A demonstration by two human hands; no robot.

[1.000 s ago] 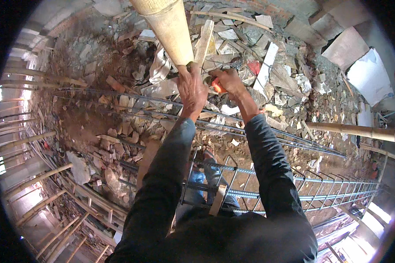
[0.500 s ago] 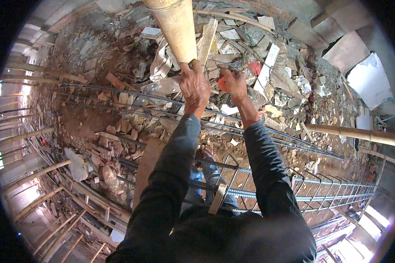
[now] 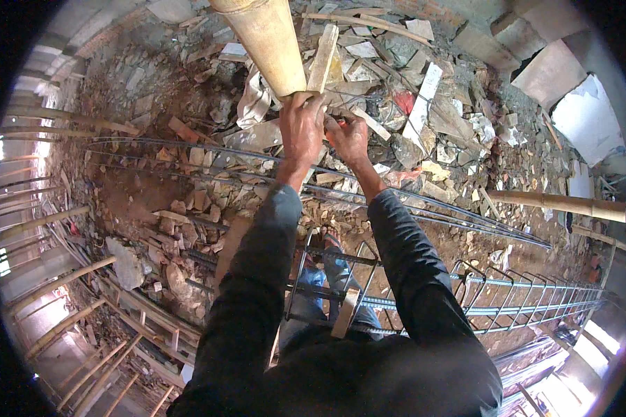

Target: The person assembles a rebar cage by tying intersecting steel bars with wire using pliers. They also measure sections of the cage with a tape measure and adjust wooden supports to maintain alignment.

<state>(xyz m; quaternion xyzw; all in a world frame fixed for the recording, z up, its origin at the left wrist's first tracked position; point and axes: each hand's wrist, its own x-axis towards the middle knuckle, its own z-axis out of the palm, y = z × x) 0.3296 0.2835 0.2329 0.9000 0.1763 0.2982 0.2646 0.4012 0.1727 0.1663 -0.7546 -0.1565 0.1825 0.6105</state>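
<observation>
My left hand point(image 3: 301, 133) is closed at the lower end of a thick bamboo pole point(image 3: 268, 42), which slants down from the top edge. Its fingertips are hidden, so I cannot tell whether it grips the pole or something beside it. Right beside it, my right hand point(image 3: 350, 141) is closed around a tool with a red-orange handle point(image 3: 340, 123); the rest of the tool is mostly covered. Just beyond both hands a narrow wooden strip point(image 3: 323, 59) leans next to the pole.
Rubble, broken boards and stones point(image 3: 424, 132) cover the ground ahead. Long thin steel bars point(image 3: 459, 221) cross below my forearms. A rebar cage point(image 3: 528, 299) runs from my legs to the right. Another bamboo pole point(image 3: 560, 205) lies at right; several bamboo poles point(image 3: 62, 271) line the left.
My right hand has moved left with the tool, up against my left hand. My left hand and the bamboo pole appear slightly further left in the picture.
</observation>
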